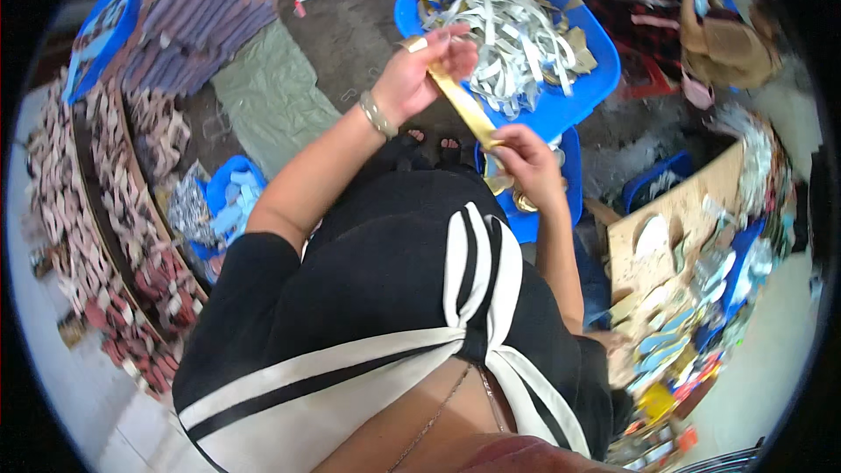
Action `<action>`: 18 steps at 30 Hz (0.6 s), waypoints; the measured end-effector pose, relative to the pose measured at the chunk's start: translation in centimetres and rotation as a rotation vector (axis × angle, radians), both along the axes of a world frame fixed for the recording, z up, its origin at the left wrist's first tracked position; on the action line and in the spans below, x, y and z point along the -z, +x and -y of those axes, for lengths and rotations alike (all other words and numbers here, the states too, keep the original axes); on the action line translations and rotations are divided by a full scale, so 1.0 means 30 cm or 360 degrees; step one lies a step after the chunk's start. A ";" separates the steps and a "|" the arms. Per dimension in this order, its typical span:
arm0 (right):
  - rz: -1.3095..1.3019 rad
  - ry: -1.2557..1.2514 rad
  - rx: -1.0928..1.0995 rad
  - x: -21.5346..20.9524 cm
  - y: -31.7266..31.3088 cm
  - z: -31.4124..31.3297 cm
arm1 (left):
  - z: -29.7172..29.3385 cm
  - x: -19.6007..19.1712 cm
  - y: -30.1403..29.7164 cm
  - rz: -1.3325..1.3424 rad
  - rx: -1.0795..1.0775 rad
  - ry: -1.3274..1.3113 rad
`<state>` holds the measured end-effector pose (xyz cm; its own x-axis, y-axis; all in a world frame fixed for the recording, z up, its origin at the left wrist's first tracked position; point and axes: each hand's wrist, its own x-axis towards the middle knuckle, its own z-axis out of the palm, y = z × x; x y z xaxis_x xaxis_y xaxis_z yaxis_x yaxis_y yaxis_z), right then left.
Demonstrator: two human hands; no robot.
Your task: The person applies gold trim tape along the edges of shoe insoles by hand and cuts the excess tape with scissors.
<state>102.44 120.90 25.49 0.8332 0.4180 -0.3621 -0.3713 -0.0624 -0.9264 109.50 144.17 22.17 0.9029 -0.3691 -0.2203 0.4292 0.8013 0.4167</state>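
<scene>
Holds one gold strip (471,116) slantwise between both hands, in front of the body, by the near left edge of a blue bin (561,114). Pinches the lower end with the right hand (527,162), thumb closed against fingers. Has the upper end against the left hand (429,70), with fingers loosely spread and half curled; cannot tell how firmly gripped there. Seems, as a judgement, midway through handling this strip: stretched out, not yet laid down. Likely leaves plenty more: shows a heap of silver strips (517,61) in the bin and gold pieces (499,184) in a lower bin (524,226). Cannot tell finished pieces from waiting ones. Can read no brand, label or writing on strips, bins or the wooden board (683,197) at right.
</scene>
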 end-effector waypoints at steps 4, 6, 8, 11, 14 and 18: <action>-0.0204 0.0022 0.0614 0.003 -0.160 0.151 | 0.044 -0.025 0.145 0.0014 0.0090 0.0012; -0.0160 -0.0071 0.0828 0.038 -0.247 0.191 | 0.084 -0.020 0.206 0.0092 0.0250 -0.0260; -0.0130 -0.0289 0.1041 0.035 -0.338 0.228 | 0.140 -0.041 0.207 0.0019 0.0329 -0.0171; -0.0050 -0.0890 0.1110 0.001 -0.437 0.213 | 0.203 0.008 0.198 -0.0065 0.0411 0.0081; -0.0136 -0.0554 0.1253 0.055 -0.526 0.175 | 0.116 0.162 0.291 -0.0069 0.0467 0.0170; -0.0206 -0.0273 0.1372 0.049 -0.725 0.136 | 0.193 0.136 0.251 -0.0156 0.0467 0.0225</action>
<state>80.70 116.83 24.03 0.7814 -0.4043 -0.4753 -0.4545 0.1532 -0.8775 117.02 138.39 18.08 0.7347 -0.5697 -0.3683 0.6765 0.5750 0.4602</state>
